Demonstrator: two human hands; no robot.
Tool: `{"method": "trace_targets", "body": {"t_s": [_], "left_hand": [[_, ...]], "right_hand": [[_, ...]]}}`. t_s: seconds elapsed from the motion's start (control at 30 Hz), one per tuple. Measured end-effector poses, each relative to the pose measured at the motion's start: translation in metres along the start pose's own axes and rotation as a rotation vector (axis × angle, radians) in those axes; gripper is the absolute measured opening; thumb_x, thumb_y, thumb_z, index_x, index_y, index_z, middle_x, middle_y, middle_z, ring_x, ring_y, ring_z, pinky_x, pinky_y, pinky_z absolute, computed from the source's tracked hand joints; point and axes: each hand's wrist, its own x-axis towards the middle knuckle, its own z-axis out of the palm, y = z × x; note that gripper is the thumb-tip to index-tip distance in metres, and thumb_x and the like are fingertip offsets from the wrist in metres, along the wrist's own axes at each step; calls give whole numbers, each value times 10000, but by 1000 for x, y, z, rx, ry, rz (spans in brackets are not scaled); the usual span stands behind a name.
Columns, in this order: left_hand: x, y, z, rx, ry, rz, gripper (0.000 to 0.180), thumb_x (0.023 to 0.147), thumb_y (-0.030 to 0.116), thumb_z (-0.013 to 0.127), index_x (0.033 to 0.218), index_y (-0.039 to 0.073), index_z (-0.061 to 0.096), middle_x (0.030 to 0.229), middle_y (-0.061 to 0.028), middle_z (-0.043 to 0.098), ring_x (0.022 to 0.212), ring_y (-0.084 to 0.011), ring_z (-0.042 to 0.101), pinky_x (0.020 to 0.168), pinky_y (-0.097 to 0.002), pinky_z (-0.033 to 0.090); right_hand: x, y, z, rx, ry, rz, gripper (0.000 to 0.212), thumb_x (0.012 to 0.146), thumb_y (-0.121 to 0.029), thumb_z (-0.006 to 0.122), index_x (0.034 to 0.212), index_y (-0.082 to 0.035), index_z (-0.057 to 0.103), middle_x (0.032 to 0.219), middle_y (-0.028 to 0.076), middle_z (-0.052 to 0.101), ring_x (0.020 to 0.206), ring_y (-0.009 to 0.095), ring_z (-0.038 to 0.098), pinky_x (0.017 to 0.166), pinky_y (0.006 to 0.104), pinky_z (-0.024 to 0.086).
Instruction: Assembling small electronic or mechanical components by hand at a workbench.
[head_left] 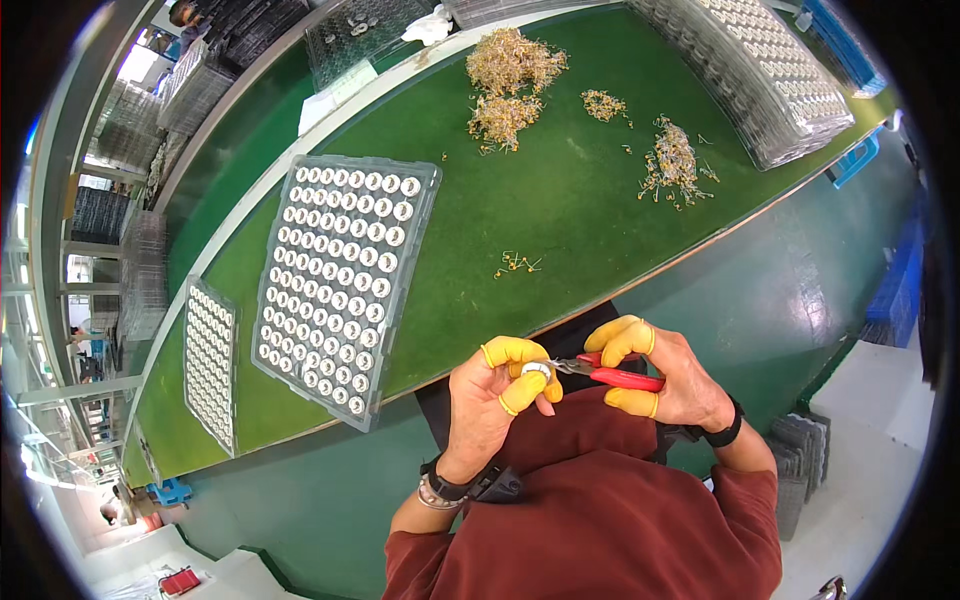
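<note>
My left hand, in yellow finger cots, pinches a small round white part close to my body, just off the table's near edge. In my right hand, also with yellow finger cots, is a pair of red-handled pliers. The metal jaws of the pliers reach to the white part and seem to touch it; whether they grip anything there is too small to tell. Left of my hands, a clear plastic tray holds rows of similar round white parts.
On the green table lie heaps of small orange components with wire legs, a smaller heap and a few loose ones. Stacked filled trays stand at the far right. Another filled tray lies at the left.
</note>
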Motion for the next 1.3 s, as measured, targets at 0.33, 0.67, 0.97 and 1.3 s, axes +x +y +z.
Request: {"method": "trace_targets", "body": {"t_s": [0.33, 0.67, 0.97, 1.3], "left_hand": [[-1, 4, -4, 80, 2, -61, 183, 875, -33, 590, 1057, -40, 568, 927, -98, 612, 759, -170, 638, 579, -252, 541], [1, 7, -5, 122, -5, -118, 164, 871, -29, 601, 1034, -35, 581, 902, -94, 619, 732, -156, 638, 567, -235, 536], [1, 7, -5, 139, 11, -126, 158, 873, -28, 595, 1030, -34, 583, 888, -93, 621, 721, -155, 638, 557, -232, 534], [5, 7, -3, 166, 49, -135, 137, 858, 6, 604, 986, -41, 586, 839, -110, 631, 683, -172, 647, 514, -243, 539]], "right_hand": [[0, 7, 5, 76, -33, 40, 374, 718, -96, 754, 1018, -40, 537, 1010, 108, 622, 896, 275, 622, 804, 355, 494], [0, 6, 5, 84, -44, 105, 351, 746, -104, 738, 1040, -31, 561, 954, 98, 639, 851, 246, 637, 772, 329, 497], [-1, 12, 9, 99, -23, 67, 259, 768, -79, 716, 979, -35, 573, 845, 71, 635, 730, 208, 625, 654, 306, 489], [-5, 13, 11, 13, 37, 17, 259, 750, -57, 717, 963, -34, 571, 849, 92, 621, 735, 248, 616, 636, 316, 489]]}}
